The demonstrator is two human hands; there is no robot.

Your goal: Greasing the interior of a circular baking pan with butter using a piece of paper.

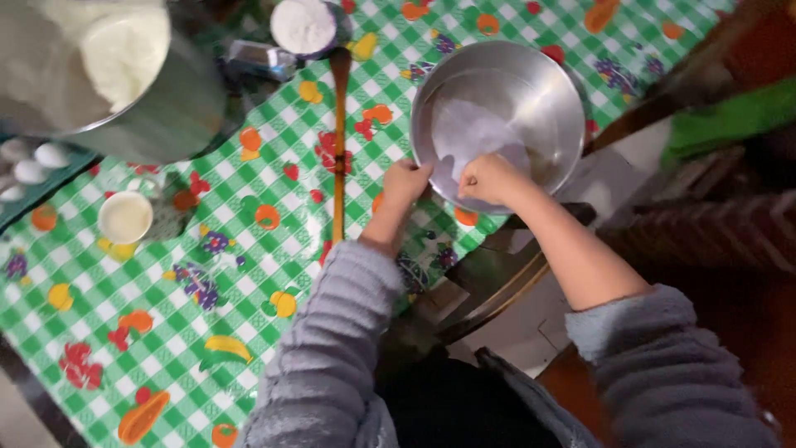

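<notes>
At pan rim (497, 116), left hand (406, 182), right hand (491, 178), pressing paper (473, 137)

The big metal bowl (124, 91) of white dough is cut off by the top-left edge. The eggs (33, 166) at the left edge are blurred.

One package-like item noted: small foil-wrapped packet (264, 59), silvery with a dark blue-grey patch, roughly rectangular, lying flat at the far edge of the counter (249, 249), between the large metal container (157, 108) and the round tub of white powder (304, 26). Print on it too blurred to make out. No labels, signs or screens visible elsewhere in view.
</notes>
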